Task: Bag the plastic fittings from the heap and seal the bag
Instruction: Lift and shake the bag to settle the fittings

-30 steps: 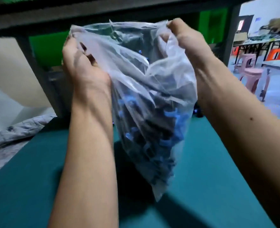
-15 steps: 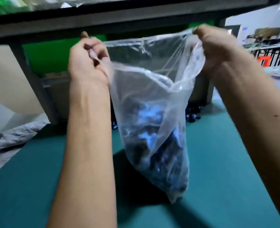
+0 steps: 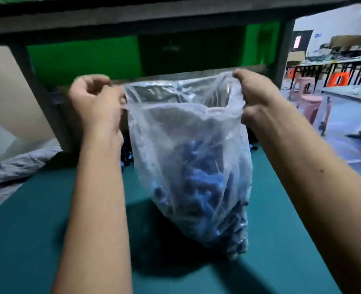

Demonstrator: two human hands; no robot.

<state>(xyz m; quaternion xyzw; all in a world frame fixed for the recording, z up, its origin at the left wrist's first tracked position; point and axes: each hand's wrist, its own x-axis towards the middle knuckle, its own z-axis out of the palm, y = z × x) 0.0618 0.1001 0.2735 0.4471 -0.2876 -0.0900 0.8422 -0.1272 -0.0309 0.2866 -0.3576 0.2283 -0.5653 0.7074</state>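
A clear plastic bag (image 3: 188, 128) hangs between my hands above the teal table (image 3: 37, 230). Its lower half is full of blue and dark plastic fittings (image 3: 200, 187). My left hand (image 3: 94, 105) pinches the bag's top left corner with curled fingers. My right hand (image 3: 254, 94) grips the top right corner. The bag's mouth is stretched wide between them and gapes open. Its bottom corner sits on or just above the table. A few dark fittings (image 3: 126, 158) lie on the table behind the bag, mostly hidden by it.
A dark shelf frame (image 3: 154, 15) overhangs the table, with a green panel (image 3: 84, 60) behind. Crumpled grey plastic sheeting (image 3: 16, 168) lies at the left edge. Pink stools (image 3: 311, 102) and other workbenches stand on the floor to the right.
The hands lowered and pulled the bag's top edge apart and level. The fittings settled into the bottom, and the bag dropped toward the table.
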